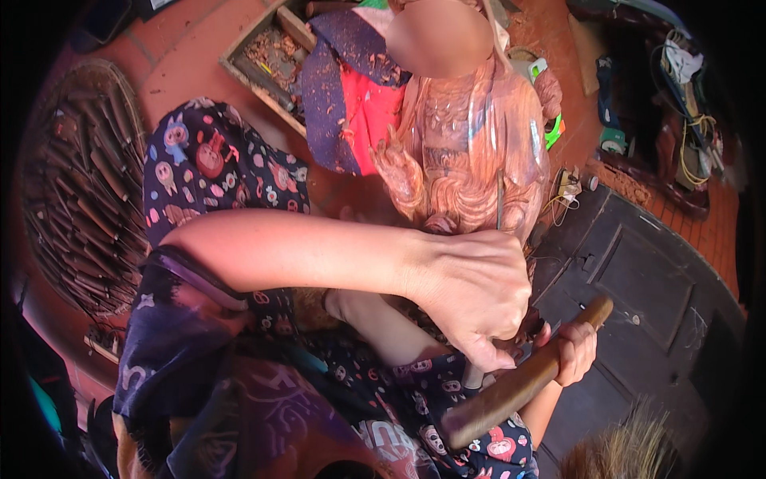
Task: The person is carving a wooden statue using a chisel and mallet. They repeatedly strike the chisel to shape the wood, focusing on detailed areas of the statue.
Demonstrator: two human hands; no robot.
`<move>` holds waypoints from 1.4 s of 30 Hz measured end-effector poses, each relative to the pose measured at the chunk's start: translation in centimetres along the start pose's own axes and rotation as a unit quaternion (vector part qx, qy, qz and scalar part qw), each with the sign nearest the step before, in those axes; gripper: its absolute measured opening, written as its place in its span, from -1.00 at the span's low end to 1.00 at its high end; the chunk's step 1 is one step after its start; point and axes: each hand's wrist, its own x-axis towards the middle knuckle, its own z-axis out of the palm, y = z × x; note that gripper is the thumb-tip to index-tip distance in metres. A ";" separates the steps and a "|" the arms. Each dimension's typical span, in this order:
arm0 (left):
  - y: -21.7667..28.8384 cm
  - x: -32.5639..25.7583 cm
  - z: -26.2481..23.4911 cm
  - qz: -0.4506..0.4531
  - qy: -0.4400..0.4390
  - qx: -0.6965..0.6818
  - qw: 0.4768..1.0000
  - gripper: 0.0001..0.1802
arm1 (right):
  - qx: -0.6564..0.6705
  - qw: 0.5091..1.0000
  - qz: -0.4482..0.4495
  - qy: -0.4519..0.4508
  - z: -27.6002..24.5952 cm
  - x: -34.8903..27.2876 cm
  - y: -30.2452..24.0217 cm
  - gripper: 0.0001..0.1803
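A carved, glossy reddish-brown wooden statue (471, 136) with a raised hand and draped robe lies before my legs. My left hand (479, 283) is closed around a chisel, mostly hidden by the fist. The chisel's thin metal shank (500, 199) sticks out above the fist against the statue's lower robe; its tip's exact contact I cannot tell. What looks like its pale butt end shows below the fist. Over at the right, my right hand (576, 353) wraps around a thick wooden mallet (511, 395), a club-like stick slanting down toward my lap, near the chisel's lower end.
A round basket (132, 104) of many wood-handled chisels stands at the left. Beyond my knee are a wooden box (267, 100) with shavings and a red and dark cloth (371, 120). A dark panelled board (646, 295) lies at the right, with a bristle brush (626, 451) nearer me.
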 end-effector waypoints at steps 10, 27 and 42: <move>0.1 -0.1 -0.3 0.000 0.017 -0.003 1.000 -0.45 | 0.008 1.000 0.021 -0.022 0.0 -0.5 0.3 -0.50; -0.2 0.4 -0.2 0.016 0.027 0.014 0.999 -0.44 | -0.043 0.999 0.008 0.003 -0.3 -0.2 0.5 -0.43; -0.6 0.3 -0.1 0.001 0.031 0.028 0.999 -0.43 | -0.449 0.883 -0.114 0.076 2.3 1.0 1.7 -0.33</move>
